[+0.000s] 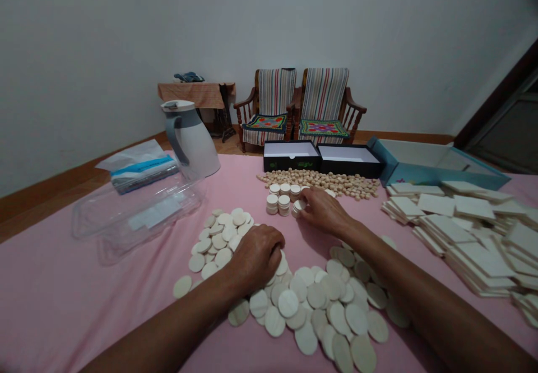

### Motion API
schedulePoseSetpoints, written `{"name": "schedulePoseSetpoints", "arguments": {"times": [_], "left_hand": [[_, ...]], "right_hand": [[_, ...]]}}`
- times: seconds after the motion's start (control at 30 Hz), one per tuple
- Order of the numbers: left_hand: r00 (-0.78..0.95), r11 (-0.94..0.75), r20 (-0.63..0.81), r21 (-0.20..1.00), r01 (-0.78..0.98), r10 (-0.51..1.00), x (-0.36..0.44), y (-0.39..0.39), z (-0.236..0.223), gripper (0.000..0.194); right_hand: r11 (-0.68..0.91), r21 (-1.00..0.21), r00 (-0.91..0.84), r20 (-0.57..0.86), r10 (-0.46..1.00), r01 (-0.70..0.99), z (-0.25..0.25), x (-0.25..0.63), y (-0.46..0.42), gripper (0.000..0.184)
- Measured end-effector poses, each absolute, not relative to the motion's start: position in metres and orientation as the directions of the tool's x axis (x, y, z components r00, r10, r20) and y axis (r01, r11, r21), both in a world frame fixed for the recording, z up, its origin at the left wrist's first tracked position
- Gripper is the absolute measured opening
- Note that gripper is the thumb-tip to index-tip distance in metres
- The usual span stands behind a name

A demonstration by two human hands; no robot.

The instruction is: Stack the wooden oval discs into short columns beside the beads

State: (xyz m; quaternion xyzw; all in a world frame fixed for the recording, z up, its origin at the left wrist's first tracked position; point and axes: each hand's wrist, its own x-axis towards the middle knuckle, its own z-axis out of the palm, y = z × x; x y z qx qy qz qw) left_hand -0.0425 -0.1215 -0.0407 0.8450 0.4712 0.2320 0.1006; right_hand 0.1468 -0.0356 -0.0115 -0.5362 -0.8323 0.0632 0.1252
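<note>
Round pale wooden discs (288, 303) lie in a loose heap across the front of the pink cloth, and more discs (222, 241) spread to the left. My left hand (257, 256) rests among them, its fingers curled in; whatever they hold is hidden. Farther back, several short stacks of discs (284, 205) stand upright in rows. At the right end of these stacks, my right hand (323, 209) has its fingers closed on a small stack of wooden discs (298, 207), which leans slightly. Part of that stack is covered by the fingers.
Small wooden pieces (323, 181) are piled behind the stacks, before two black boxes (292, 163). Square wooden tiles (474, 250) and a light blue box (441, 177) occupy the right. On the left are a white jug (197, 143), a tissue pack (145, 174) and clear plastic trays (138, 222).
</note>
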Motion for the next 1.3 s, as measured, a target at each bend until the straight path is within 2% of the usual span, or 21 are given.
{"name": "schedulePoseSetpoints", "arguments": {"times": [0.3,0.77,0.83,0.93,1.03,1.1,1.3], "left_hand": [[0.453,-0.535,0.287,0.383,0.754,0.844,-0.043,-0.121,-0.042,0.021],[0.452,-0.537,0.295,0.384,0.751,0.842,-0.042,-0.122,-0.041,0.021],[0.454,-0.542,0.3,0.383,0.748,0.839,-0.043,-0.122,-0.041,0.021],[0.457,-0.543,0.296,0.381,0.749,0.839,-0.043,-0.121,-0.042,0.02],[0.457,-0.54,0.292,0.38,0.751,0.84,-0.043,-0.121,-0.042,0.02],[0.455,-0.541,0.297,0.38,0.75,0.839,-0.044,-0.12,-0.043,0.02],[0.457,-0.545,0.301,0.382,0.747,0.837,-0.045,-0.12,-0.045,0.021]], "right_hand": [[0.454,-0.24,-0.433,0.137,0.891,0.858,-0.024,0.142,-0.033,0.026],[0.43,-0.235,-0.404,0.153,0.902,0.872,-0.012,0.156,-0.042,0.026],[0.42,-0.243,-0.412,0.084,0.907,0.874,-0.004,0.171,-0.05,0.021],[0.466,-0.264,-0.514,-0.153,0.844,0.844,0.009,0.195,-0.066,0.013],[0.499,-0.265,-0.561,-0.286,0.777,0.825,0.017,0.213,-0.083,0.023],[0.523,-0.242,-0.575,-0.299,0.761,0.817,0.017,0.218,-0.09,0.029],[0.582,-0.201,-0.614,-0.191,0.766,0.788,0.002,0.214,-0.093,0.018]]}}
